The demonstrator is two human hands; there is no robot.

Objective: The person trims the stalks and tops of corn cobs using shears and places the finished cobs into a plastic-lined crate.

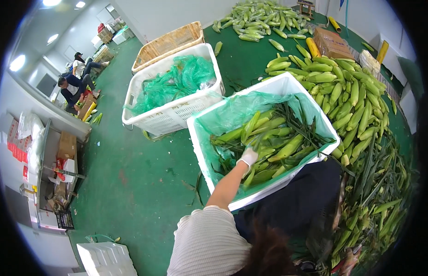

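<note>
My left hand (249,156), in a white glove, reaches into a white foam box (195,138) lined with thin green plastic film (228,108). It touches the green-husked ears of corn (287,148) lying in the box. Its fingers are partly hidden among the ears, so whether they grip one cannot be made out. Long dark green corn leaves (299,122) lie loose along the far right part of the box. My right hand does not show.
To the right rises a big heap of corn ears (356,101), with stripped leaves (375,198) nearer me. A white crate (172,115) holding green film and a tan basket (168,46) stand beyond the box. More corn (264,20) lies far back. Two people sit far left.
</note>
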